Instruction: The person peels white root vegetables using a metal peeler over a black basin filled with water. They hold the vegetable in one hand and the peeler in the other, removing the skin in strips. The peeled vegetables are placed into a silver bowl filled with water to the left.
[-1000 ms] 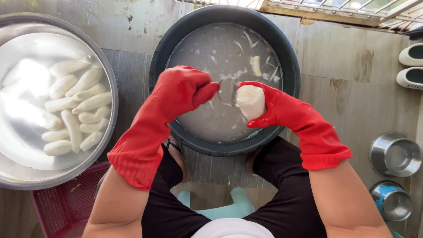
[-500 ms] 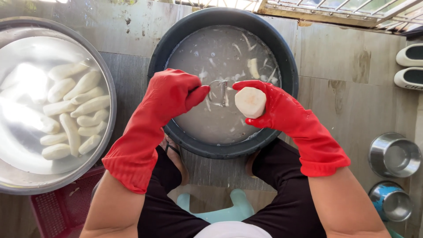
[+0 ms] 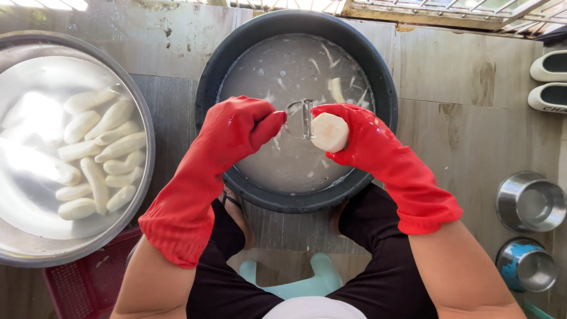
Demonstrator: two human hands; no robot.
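A tiled grey floor (image 3: pixel 466 136) fills my view, with a dark round tub (image 3: pixel 207 88) of cloudy water and floating peelings straight ahead. My left hand (image 3: pixel 239 127), in a red rubber glove, is clenched around the handle of a metal peeler (image 3: pixel 301 115) — its blade sits right against the white peeled root (image 3: pixel 329 132). My right hand (image 3: pixel 360 133), gloved the same, is wrapped around that root, holding it above the tub's water, near the middle. To the left stands a wide steel basin (image 3: pixel 144 127) of clear water with a heap of long peeled white roots (image 3: pixel 94 150) lying in it, and a red plastic crate (image 3: pixel 82 283) shows under its near edge. On the right — two small steel bowls (image 3: pixel 528 204), one behind the other, and a pair of white slippers (image 3: pixel 549 80) by the wall. A pale green stool (image 3: pixel 295 283) sits between my knees.
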